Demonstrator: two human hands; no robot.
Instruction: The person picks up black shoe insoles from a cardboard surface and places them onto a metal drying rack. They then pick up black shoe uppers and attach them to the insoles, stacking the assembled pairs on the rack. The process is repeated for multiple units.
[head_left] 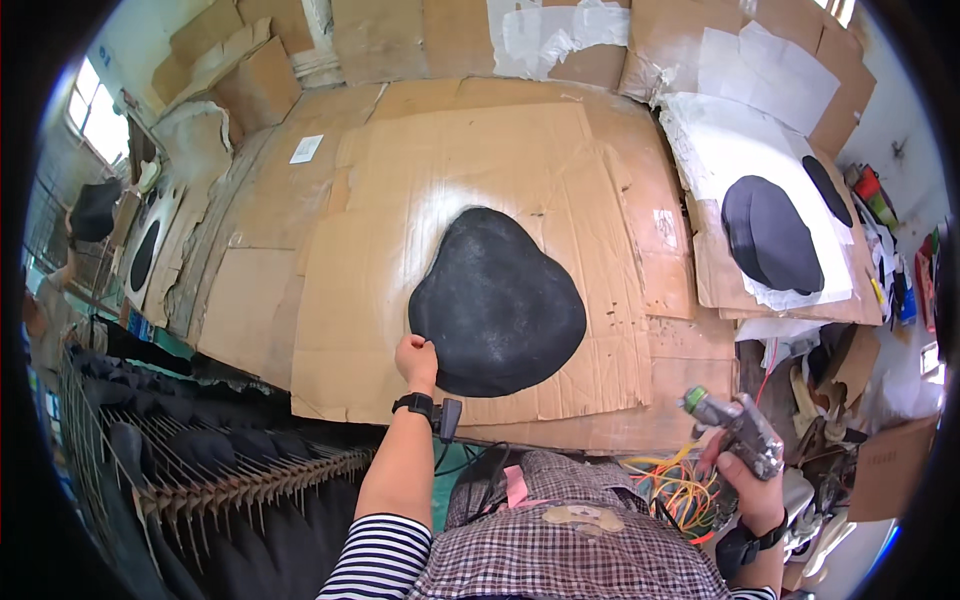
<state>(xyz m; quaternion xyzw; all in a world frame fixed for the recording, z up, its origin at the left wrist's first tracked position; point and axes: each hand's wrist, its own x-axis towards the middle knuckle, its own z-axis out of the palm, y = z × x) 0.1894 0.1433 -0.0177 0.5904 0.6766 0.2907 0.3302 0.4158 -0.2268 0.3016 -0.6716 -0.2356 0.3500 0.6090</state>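
On a sheet of brown cardboard point(400, 180) lies a black, rounded three-lobed piece like a bicycle saddle cover point(498, 305), its narrow end pointing away from me. My left hand point(417, 362) is closed in a pinch at the near left edge of this piece. Out to the right, past the cardboard's near corner, my right hand point(752, 490) is wrapped round a metal spray gun point(740, 432). The gun's green-tipped nozzle points left, toward the table, and it is held above the table's near edge.
Black saddle pieces point(775, 235) lie on a white-covered side board point(690, 130) at the right. Lower left stands a wire rack point(250, 480) with many black pieces. Cardboard walls point(380, 40) line the back. Coloured hoses point(680, 490) hang near my right hand.
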